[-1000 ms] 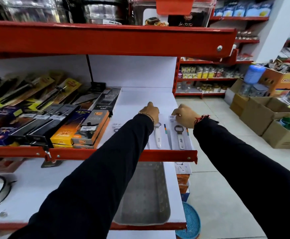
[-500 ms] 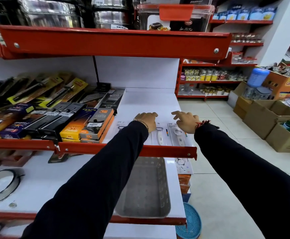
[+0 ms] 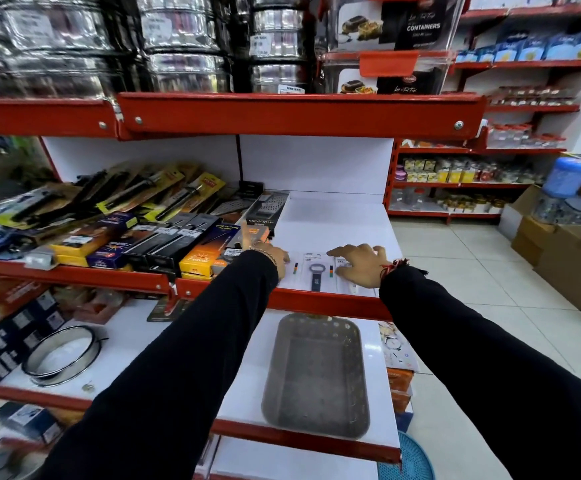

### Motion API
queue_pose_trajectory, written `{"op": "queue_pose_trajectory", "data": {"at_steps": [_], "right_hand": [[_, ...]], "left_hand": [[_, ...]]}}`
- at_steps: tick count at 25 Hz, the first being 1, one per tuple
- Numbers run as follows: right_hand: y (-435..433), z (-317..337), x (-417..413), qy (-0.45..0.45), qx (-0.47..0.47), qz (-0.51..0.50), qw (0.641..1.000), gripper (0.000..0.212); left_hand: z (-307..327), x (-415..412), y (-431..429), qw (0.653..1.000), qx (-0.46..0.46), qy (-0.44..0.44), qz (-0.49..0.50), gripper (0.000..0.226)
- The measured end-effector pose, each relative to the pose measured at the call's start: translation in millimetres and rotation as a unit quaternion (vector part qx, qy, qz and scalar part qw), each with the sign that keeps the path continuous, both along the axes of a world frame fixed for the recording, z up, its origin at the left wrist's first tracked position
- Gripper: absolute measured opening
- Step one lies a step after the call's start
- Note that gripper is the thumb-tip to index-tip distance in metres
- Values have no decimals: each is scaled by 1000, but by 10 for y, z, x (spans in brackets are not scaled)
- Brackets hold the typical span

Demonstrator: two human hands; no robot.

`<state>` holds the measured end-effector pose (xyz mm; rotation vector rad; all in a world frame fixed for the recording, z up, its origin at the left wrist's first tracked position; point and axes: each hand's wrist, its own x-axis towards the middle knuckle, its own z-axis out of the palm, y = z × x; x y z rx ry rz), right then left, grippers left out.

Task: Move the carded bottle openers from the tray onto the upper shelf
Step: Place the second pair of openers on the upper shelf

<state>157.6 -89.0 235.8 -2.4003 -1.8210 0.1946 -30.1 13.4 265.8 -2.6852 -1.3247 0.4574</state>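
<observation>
**Both hands flat on carded openers at shop shelf**

A person's left hand (image 3: 271,256) and right hand (image 3: 361,263) rest palm-down, fingers (image 3: 337,251) spread apart and gripping nothing, on carded bottle openers (image 3: 316,274) lying side by side at the front of the upper shelf (image 3: 330,220). Below, the grey tray (image 3: 316,375) sits on the lower shelf (image 3: 136,334), beside a steel ring (image 3: 62,355).

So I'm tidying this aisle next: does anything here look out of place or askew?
One thing: a dark carded item hangs tilted under the red front lip of the upper shelf, half off its place. The carded bottle openers lie flat and side by side, and the grey tray sits square.
</observation>
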Motion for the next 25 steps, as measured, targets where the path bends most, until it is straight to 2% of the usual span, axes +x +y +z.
{"op": "queue_pose_trajectory", "data": {"at_steps": [5,8,14,19,21,25], "right_hand": [[105,-166,-87,15,-89,15,996,58],[142,-209,-92,7,-83,17,996,59],[161,-239,-138,0,-69,16,997,58],[23,-163,74,17,-31,-11,999,69],[-124,-113,248,35,-31,-31,998,69],[-442,-45,542,54,-51,-83,994,62]], "left_hand": [[-104,-105,-145,998,58,33,10,49],[-132,-66,-189,994,91,66,12,46],[-200,-63,-228,993,118,25,-5,44],[-140,-10,-286,990,139,10,-21,41],[-118,130,-313,991,114,-54,-49,41],[-143,523,-428,971,-70,-206,-96,49]]}}
